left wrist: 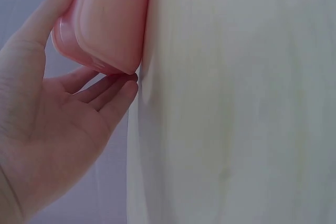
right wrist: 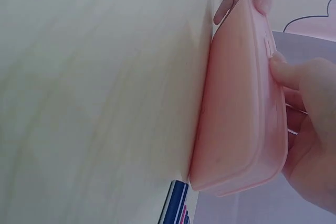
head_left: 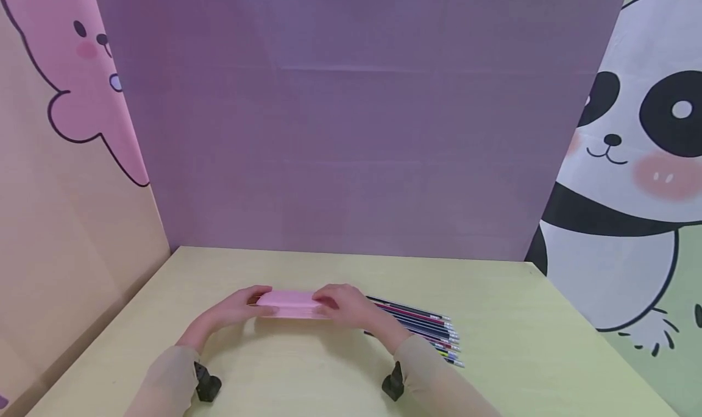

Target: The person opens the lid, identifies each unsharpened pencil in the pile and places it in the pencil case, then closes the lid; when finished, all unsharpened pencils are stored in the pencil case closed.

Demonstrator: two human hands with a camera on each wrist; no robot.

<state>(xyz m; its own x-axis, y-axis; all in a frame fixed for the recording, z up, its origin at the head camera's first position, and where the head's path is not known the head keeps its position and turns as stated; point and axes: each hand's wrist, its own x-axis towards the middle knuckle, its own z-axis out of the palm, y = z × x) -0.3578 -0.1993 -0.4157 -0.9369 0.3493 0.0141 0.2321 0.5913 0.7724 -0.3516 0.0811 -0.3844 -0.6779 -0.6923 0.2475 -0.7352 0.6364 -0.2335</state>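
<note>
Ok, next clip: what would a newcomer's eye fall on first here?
First, the pink case lying on the pale table, with the left hand gripping one end and the right hand the other. Just beside the right hand lies a bundle of pens, fanned out flat on the table. Behind it all, a big cartoon panda fills the right wall.

On the pale yellow-green desk (head_left: 521,319), both hands grip a closed pink case (head_left: 290,304) lying flat: the left hand (head_left: 236,310) holds its left end, the right hand (head_left: 348,307) its right end. Just right of the case lies a fanned row of pens (head_left: 425,328). A purple backdrop (head_left: 356,118) stands behind.
</note>
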